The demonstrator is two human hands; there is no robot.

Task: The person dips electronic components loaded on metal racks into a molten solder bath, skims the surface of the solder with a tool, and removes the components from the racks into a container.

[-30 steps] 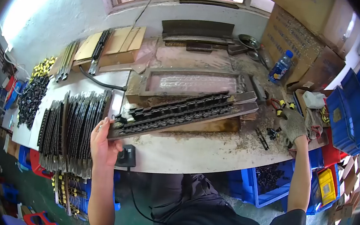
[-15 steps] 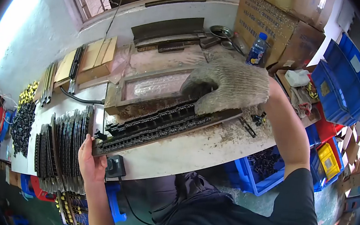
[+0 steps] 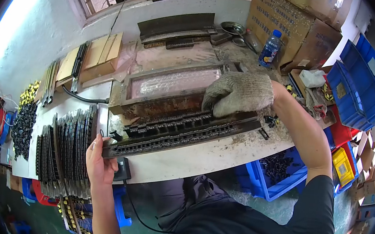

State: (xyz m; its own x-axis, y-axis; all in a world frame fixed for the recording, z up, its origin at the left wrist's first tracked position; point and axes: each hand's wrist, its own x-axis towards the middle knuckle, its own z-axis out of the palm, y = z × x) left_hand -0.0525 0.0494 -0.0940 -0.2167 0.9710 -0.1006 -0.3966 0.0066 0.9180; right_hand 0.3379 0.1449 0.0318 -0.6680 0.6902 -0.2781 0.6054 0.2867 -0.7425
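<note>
My bare left hand (image 3: 101, 162) grips the left end of a long dark slotted metal bar (image 3: 176, 140), which lies slanted along the table's front. Along the bar's back side runs a row of small black parts (image 3: 168, 124). My right hand (image 3: 240, 95), in a knitted grey glove, is curled over the right part of this row, thumb in front and fingers behind; its fingertips are partly hidden. One loose black piece (image 3: 115, 135) sits by the bar's left end. Behind the row stands a wooden frame (image 3: 165, 108) with a clear, shiny middle.
Many black strips (image 3: 69, 150) stand stacked at left, beside a heap of black and yellow pieces (image 3: 25, 124). A blue bin (image 3: 270, 192) of black parts sits below the table's right edge. A bottle (image 3: 271, 48), cardboard box (image 3: 290, 32) and blue crates (image 3: 357, 83) are at right.
My gloved right hand has drawn back and lower onto the row, its fingers more curled. The bar and my left hand have shifted slightly to the right.
</note>
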